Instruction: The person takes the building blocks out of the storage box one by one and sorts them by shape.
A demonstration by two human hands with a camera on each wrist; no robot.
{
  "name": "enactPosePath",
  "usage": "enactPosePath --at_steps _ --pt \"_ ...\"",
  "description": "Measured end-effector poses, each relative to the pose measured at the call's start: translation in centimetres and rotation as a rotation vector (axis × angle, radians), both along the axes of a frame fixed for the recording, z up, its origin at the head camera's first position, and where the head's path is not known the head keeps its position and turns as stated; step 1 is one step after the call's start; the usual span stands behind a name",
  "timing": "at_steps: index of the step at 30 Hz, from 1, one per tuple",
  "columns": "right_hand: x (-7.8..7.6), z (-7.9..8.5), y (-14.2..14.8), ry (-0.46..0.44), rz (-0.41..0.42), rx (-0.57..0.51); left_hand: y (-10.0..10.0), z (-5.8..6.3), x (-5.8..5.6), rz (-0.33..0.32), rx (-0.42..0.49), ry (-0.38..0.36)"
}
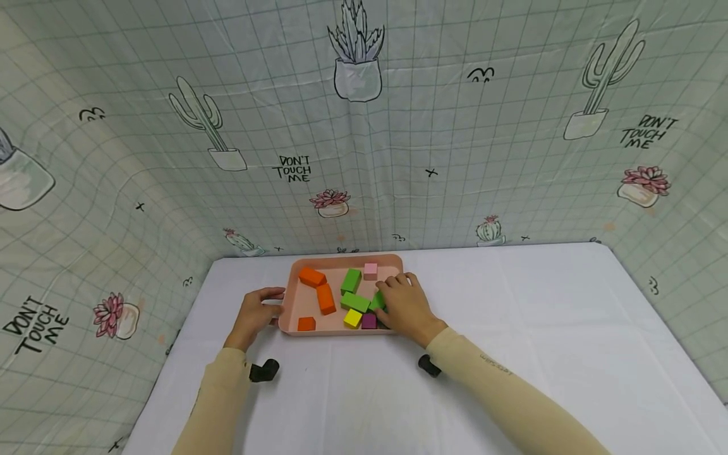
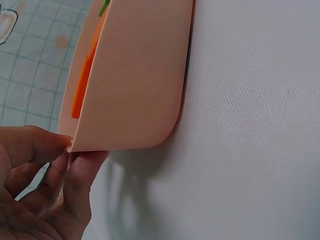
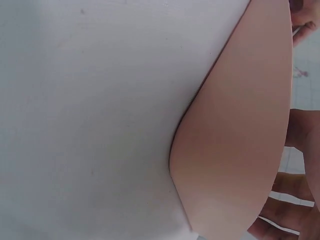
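A shallow pink tray (image 1: pixel 335 330) with rounded corners holds several coloured blocks. At its left end my left hand (image 1: pixel 256 314) pinches the rim, thumb on top and fingers beneath, as the left wrist view shows closely. Over the right end is my right hand (image 1: pixel 406 304), its thumb and index finger on either side of a green block (image 1: pixel 378 301) that the hand partly covers. Close by lie two more green blocks (image 1: pixel 351 280), a yellow block (image 1: pixel 352 318) and a purple block (image 1: pixel 369 321). In the right wrist view the tray wall (image 3: pixel 235 135) hides the blocks.
Inside the tray, orange blocks (image 1: pixel 326 299) lie toward the left and a pink cube (image 1: pixel 370 272) near the back. Under the tray is a white-covered table (image 1: pixel 364 392). A grid-patterned cloth (image 1: pixel 398 126) with printed cacti hangs behind it and at both sides.
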State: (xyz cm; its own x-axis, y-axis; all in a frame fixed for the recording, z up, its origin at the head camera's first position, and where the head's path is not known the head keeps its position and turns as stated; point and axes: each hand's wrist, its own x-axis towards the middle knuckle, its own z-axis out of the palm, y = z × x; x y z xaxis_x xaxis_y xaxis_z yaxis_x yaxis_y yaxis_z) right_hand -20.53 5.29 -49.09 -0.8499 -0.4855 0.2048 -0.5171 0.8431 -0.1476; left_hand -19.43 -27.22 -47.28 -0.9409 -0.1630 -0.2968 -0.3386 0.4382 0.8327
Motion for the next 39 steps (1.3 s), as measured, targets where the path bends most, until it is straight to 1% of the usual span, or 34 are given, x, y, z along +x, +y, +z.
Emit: enactPosePath --at_steps 7,12,16,19,22,26,29,35,39 --pt "-0.1 0.3 -0.3 -0.032 -0.015 0.018 -0.1 -0.1 0.0 0.0 -0.001 0.003" --pt "-0.3 0.6 -0.7 -0.071 -0.064 0.05 -0.1 -0.2 0.1 0.006 -0.002 -0.001" --pt "-0.4 0.8 -0.9 -0.111 -0.09 0.05 -0.1 -0.2 0.1 0.007 0.005 0.003" --pt "-0.5 0.9 -1.0 -0.13 -0.087 0.036 -0.1 -0.1 0.1 0.009 0.007 0.008" --pt "-0.7 0.8 -0.9 -0.134 -0.065 0.034 -0.1 -0.2 0.2 0.016 0.011 0.007" --pt "-0.8 0.7 -0.5 -0.099 -0.016 0.027 0.0 -0.2 0.1 0.018 0.014 0.006" --pt "-0.7 0.6 0.0 -0.051 0.02 0.002 0.0 -0.3 0.2 0.017 0.009 0.005" --pt "-0.6 0.8 1.4 0.018 0.092 -0.062 -0.1 -0.2 0.2 0.009 0.021 0.025" --pt "-0.5 1.0 2.3 0.083 0.115 -0.067 -0.2 -0.3 0.1 0.011 0.018 0.026"
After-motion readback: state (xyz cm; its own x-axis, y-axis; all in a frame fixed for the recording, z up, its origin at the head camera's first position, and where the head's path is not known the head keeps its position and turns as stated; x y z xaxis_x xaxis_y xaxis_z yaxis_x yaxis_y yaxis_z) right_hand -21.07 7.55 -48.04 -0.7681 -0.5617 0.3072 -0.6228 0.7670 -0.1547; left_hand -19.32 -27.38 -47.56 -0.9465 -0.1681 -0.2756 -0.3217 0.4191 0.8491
